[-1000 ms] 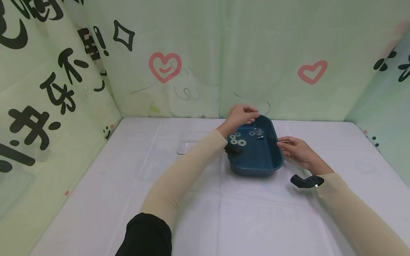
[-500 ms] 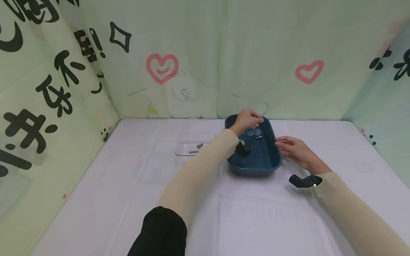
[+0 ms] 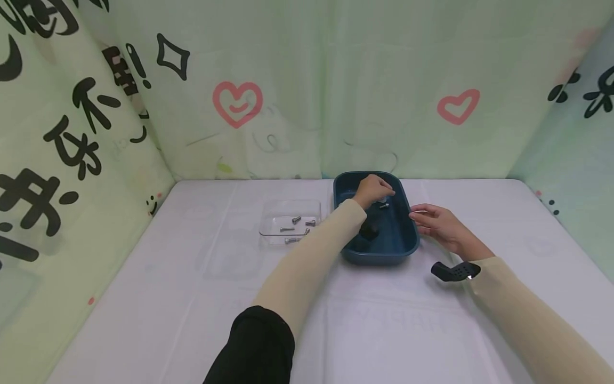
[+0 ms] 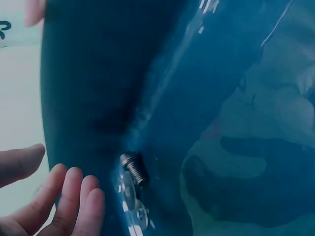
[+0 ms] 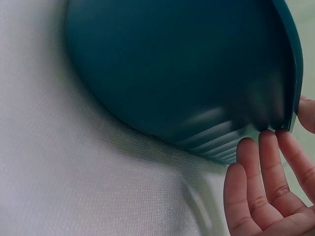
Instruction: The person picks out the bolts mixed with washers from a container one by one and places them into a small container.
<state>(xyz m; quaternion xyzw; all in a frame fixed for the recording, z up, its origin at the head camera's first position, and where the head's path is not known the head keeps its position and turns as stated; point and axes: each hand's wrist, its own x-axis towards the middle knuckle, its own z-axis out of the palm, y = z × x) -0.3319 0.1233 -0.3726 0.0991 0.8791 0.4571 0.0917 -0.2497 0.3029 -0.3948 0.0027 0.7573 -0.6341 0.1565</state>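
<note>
My left hand point(image 3: 373, 191) reaches down into a deep blue plastic tray point(image 3: 349, 181). In the left wrist view its thumb and fingers point(image 4: 74, 196) stand apart, with nothing between them. Close to these fingertips a short metal screw point(image 4: 134, 168) lies at the foot of the tray's wall, beside a thin washer point(image 4: 129, 189) and a second small disc point(image 4: 141, 215). My right hand point(image 3: 442, 226) holds the tray's right rim. In the right wrist view its fingers point(image 5: 269, 162) touch the outer wall and the thumb lies at the rim. My left forearm hides part of the tray.
Left of the tray, a clear plastic box point(image 3: 268, 218) holds several metal screws point(image 3: 297, 219); my left sleeve point(image 3: 316, 261) overlaps its right corner. A white cloth point(image 3: 408, 325) covers the table. Green curtains point(image 3: 288, 80) stand behind and at both sides.
My left hand has moved from over the tray's far edge rightward and down into it. The forearm now covers the pale washers and uncovers the screws in the box. The right hand stays put.
</note>
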